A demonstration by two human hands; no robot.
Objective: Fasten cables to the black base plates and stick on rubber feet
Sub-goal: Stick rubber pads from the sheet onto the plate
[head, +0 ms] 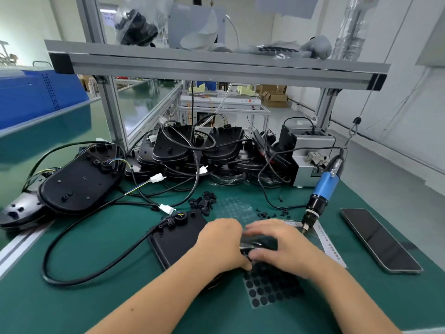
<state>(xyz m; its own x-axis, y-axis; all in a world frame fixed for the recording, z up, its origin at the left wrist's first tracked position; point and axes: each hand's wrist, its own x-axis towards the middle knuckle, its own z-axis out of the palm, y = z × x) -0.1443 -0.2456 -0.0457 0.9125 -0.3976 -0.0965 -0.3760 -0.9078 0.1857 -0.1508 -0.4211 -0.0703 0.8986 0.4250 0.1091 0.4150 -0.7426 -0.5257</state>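
Green matting (pixel 96 297) covers the bench we work at. Our two hands meet in the middle. Our left hand (pixel 220 244) is curled, and its fingertips pinch the sheet of round black rubber feet (pixel 267 289). Our right hand (pixel 281 247) bends over the top of that same sheet and holds it; the picture is blurry there. One black base plate (pixel 177 239) lies flat under our left hand, with one thick black cable (pixel 79 273) looping out of it to the left. Behind our hands sits one small heap of black clips (pixel 203 201). To the right, one blue screwdriver (pixel 322 189) hangs tip down, and one phone (pixel 380 239) lies flat. Farther back we see a big pile of plates (pixel 192 150), too many to count, and two more plates (pixel 79 182) stacked on the left.
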